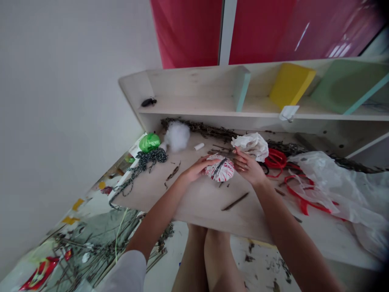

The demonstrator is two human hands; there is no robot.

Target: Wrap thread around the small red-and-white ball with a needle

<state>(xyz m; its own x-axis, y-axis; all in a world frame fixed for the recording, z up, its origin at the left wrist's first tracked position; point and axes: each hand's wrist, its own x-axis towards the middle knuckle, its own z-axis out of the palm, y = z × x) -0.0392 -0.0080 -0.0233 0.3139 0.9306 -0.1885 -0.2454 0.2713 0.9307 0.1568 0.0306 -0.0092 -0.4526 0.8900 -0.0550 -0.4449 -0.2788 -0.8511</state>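
A ball wound with white and red string, dark strips lying across its top, is between my hands over the desk. My left hand grips it from the left, with fingers over its upper side. At its right edge my right hand has its fingers curled and drawn together; what they pinch is hard to make out. Thin dark twigs lie just behind the ball and run toward the right fingers. A crumpled white paper or plastic wad sits right behind my right hand.
Left on the desk are a green bundle, dark cord, white fluff and a small white roll. Red ribbon and a clear plastic bag lie right. A shelf spans the back; sticks litter the floor.
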